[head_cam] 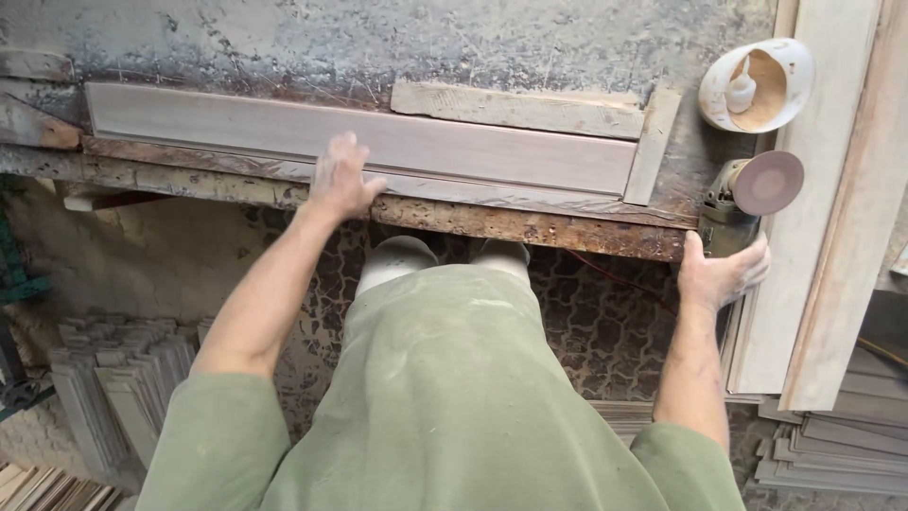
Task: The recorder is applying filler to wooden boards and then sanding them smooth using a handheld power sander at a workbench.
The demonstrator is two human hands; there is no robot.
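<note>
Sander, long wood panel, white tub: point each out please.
Sander (pixel 752 194): head view, point on its round sanding disc, facing up.
Long wood panel (pixel 473 147): head view, point on its flat face, mid-length.
White tub (pixel 757 83): head view, point on its inner wall.

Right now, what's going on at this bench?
A person in a dusty green top stands at a worn workbench. The left hand lies flat on a long pale wooden board laid along the bench's front edge. The right hand grips a disc sander at the bench's right end, its round pad facing up. A white tub sits behind it. Stacks of cut wood pieces lie on the floor.
</note>
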